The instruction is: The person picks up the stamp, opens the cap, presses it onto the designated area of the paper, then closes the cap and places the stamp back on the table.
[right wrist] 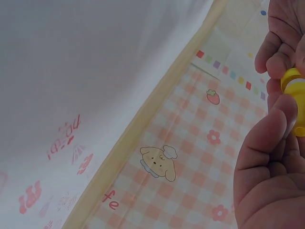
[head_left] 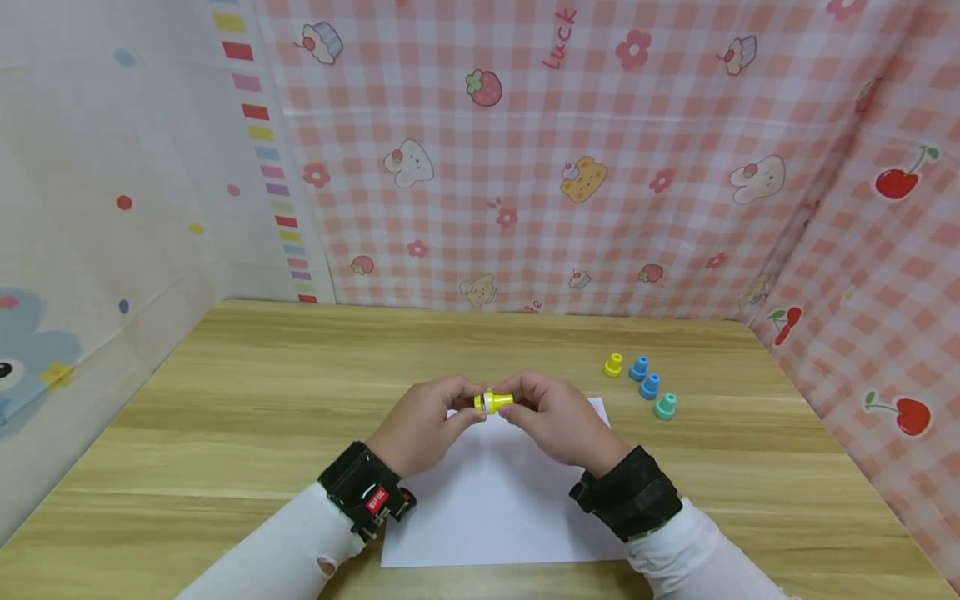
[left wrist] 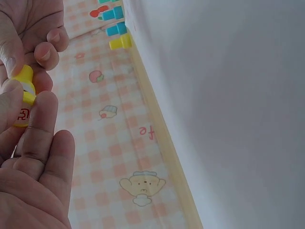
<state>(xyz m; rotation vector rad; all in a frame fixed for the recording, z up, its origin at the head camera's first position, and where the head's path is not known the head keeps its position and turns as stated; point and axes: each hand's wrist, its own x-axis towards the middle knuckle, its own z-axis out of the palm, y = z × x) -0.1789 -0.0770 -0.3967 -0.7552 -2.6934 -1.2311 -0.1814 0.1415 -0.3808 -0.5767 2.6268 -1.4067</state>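
Note:
A small yellow toy stamp (head_left: 495, 403) with a white band lies sideways between both hands, above a sheet of white paper (head_left: 502, 508). My left hand (head_left: 420, 425) pinches its left end with thumb and fingers. At the other end, the narrower one, my right hand (head_left: 566, 421) grips it between thumb and fingertips. In the left wrist view, a red printed mark shows on the wider end of the stamp (left wrist: 27, 98). The right wrist view shows the yellow stamp (right wrist: 298, 98) partly cut off by the frame edge.
Right of the paper stand a yellow stamp (head_left: 613, 366), two blue stamps (head_left: 639, 368) and a teal stamp (head_left: 665, 407) on the wooden table (head_left: 262, 392). Red stamp prints (right wrist: 71, 138) mark the paper in the right wrist view. A checked cloth (head_left: 450, 167) hangs behind.

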